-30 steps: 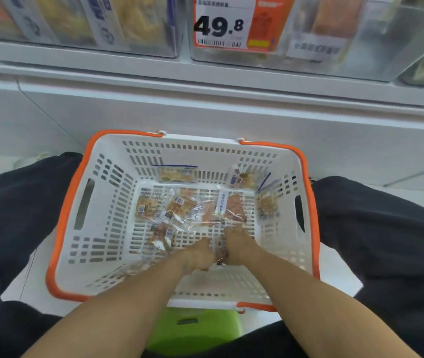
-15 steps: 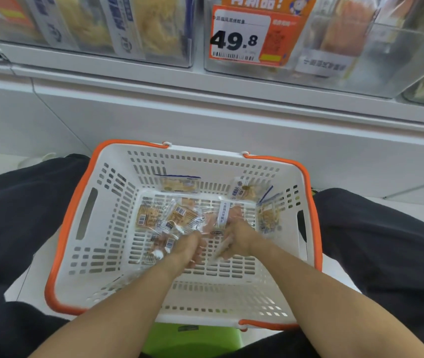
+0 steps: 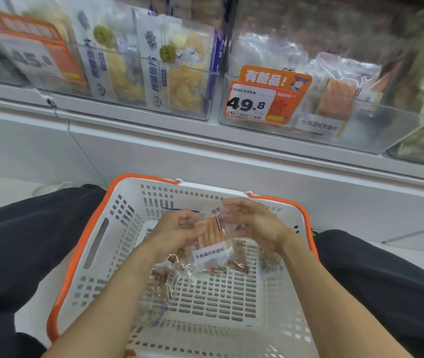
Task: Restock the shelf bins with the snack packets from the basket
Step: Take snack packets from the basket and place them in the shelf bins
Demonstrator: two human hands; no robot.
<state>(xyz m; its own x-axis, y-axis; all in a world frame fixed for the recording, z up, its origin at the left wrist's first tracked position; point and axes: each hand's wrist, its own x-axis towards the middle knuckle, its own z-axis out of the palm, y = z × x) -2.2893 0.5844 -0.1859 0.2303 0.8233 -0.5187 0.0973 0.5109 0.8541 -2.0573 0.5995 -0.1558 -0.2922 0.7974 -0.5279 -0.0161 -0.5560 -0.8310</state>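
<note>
Both hands are gripping a bunch of clear snack packets [image 3: 212, 244] above the white orange-rimmed basket [image 3: 94, 244], the left hand [image 3: 172, 231] curling round one side and the right hand [image 3: 252, 220] cupping the other. The clear shelf bin [image 3: 361, 125] carrying the 49.8 price tag [image 3: 255, 104] is sitting above, well apart from the hands.

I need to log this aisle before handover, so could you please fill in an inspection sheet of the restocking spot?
Surface: white shelf ledge under clear bins.
Job's things: snack packet held above the white basket; more packets lie inside.
Clutter: nothing seen.
Grippers: left hand and right hand both grip the packet.
Cables: nothing seen.
Surroundings: price tag reads 49.8; the person's dark trousers flank the basket.
</note>
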